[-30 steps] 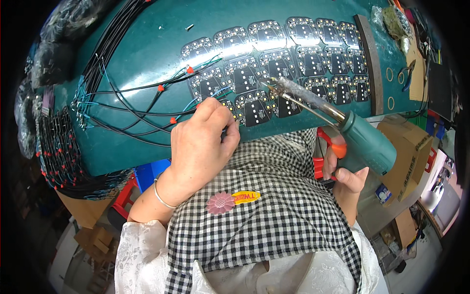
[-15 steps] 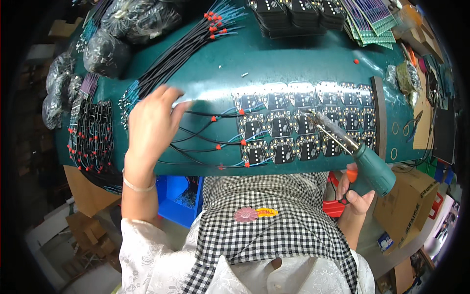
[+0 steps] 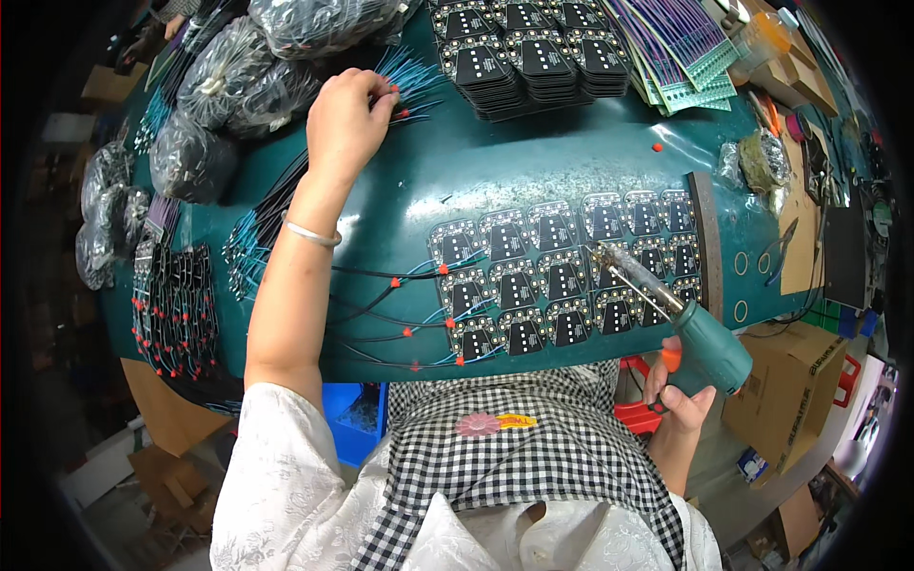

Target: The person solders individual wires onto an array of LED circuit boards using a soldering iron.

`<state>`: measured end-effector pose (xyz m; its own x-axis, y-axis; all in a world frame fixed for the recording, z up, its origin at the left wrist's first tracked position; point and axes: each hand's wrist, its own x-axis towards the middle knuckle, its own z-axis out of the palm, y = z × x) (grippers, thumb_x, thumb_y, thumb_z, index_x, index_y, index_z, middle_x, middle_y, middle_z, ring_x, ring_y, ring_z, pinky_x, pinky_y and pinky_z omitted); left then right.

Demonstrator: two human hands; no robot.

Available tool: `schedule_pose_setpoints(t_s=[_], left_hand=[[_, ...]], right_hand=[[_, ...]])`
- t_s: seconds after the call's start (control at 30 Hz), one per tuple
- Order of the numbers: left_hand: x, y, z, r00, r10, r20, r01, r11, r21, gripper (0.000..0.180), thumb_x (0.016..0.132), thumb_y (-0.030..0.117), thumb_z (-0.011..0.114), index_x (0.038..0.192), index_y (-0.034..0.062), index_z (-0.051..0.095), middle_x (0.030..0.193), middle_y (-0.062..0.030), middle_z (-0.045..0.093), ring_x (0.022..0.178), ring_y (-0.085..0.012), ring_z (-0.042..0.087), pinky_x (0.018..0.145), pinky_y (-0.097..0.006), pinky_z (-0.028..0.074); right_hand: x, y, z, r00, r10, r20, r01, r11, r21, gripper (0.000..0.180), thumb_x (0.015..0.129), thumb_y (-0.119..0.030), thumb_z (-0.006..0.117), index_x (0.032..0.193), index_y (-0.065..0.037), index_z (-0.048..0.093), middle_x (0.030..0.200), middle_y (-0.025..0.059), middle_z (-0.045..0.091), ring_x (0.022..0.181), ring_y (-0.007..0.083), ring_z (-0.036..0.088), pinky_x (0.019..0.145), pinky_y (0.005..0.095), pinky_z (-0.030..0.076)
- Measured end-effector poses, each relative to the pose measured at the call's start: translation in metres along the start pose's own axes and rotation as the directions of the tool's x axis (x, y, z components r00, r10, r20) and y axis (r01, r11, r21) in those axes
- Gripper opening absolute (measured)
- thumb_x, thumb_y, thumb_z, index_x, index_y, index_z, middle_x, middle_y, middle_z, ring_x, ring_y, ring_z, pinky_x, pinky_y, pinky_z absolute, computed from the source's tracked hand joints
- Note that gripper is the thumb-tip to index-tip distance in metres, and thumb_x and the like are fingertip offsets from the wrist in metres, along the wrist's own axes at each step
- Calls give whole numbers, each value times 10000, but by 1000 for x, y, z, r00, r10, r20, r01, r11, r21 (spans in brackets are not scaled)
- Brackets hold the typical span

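My left hand (image 3: pixel 347 119) is at the far end of a bundle of black cables (image 3: pixel 281 195) with blue wire ends (image 3: pixel 405 71) and red clips. Its fingers are pinched on a cable beside a red clip. In my right hand (image 3: pixel 684 407) is a green soldering gun (image 3: pixel 712 354), held by the grip, its metal tip pointing left over the circuit boards. Rows of black circuit boards (image 3: pixel 519 285) lie on the green mat. Cables with red clips (image 3: pixel 407 332) run from the left-hand boards towards my left forearm.
Stacked black boards (image 3: pixel 545 62) and purple-green strips (image 3: pixel 676 48) lie at the back. Wrapped bundles (image 3: pixel 195 167) and finished-looking cabled boards (image 3: pixel 176 309) are at left. A dark bar (image 3: pixel 705 238) borders the boards; pliers (image 3: pixel 783 249) lie right. A blue bin (image 3: pixel 352 419) is below the table edge.
My left hand has moved away and up to the far end of the cable bundle, and its fingers have closed there. My right hand still holds the soldering gun; the whole view has shifted.
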<state>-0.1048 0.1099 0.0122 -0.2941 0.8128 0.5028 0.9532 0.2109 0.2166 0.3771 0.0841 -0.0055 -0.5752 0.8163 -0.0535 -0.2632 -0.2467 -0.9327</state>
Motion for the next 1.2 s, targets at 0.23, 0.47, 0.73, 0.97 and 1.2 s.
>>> schedule_pose_setpoints(t_s=[0.23, 0.47, 0.73, 0.97, 1.2], left_hand=[[-50, 59, -44, 968, -110, 226, 211, 845, -492, 84, 833, 59, 700, 876, 3, 654, 724, -68, 658, 625, -101, 604, 586, -259, 495], [-96, 110, -37, 846, -50, 530, 373, 767, -522, 94, 829, 51, 712, 887, -18, 685, 683, -44, 641, 590, -64, 540, 541, -225, 443], [-106, 122, -28, 837, -110, 537, 396, 799, -453, 85, 771, 63, 715, 840, 22, 688, 689, -80, 649, 558, -150, 583, 535, -274, 471], [-107, 135, -5, 885, 2, 465, 264, 821, -506, 75, 744, 98, 685, 796, 48, 666, 738, -116, 670, 638, -289, 653, 596, -397, 515], [-111, 138, -7, 853, -55, 518, 319, 842, -435, 86, 746, 124, 699, 782, 53, 668, 720, -112, 663, 620, -274, 655, 570, -388, 503]], right_hand=[[14, -7, 5, 997, 67, -26, -68, 996, -49, 661, 756, -161, 764, 1259, 119, 439, 698, 97, 538, 493, 170, 531, 442, 268, 461], [9, -2, 10, 989, 134, 61, -132, 991, -36, 604, 753, -16, 734, 1288, 94, 474, 1140, 218, 607, 701, 181, 611, 573, 287, 522], [8, 0, 12, 984, 164, 67, -156, 982, -110, 538, 758, 11, 716, 1245, 105, 508, 1179, 208, 603, 679, 169, 606, 526, 271, 513], [8, 0, 13, 987, 157, 25, -153, 980, -125, 512, 756, 10, 709, 1226, 99, 526, 1134, 198, 616, 695, 169, 602, 565, 282, 510], [3, 4, 16, 988, 153, 27, -149, 982, -120, 450, 770, 39, 699, 1194, 76, 554, 1123, 180, 622, 732, 174, 605, 600, 287, 504]])
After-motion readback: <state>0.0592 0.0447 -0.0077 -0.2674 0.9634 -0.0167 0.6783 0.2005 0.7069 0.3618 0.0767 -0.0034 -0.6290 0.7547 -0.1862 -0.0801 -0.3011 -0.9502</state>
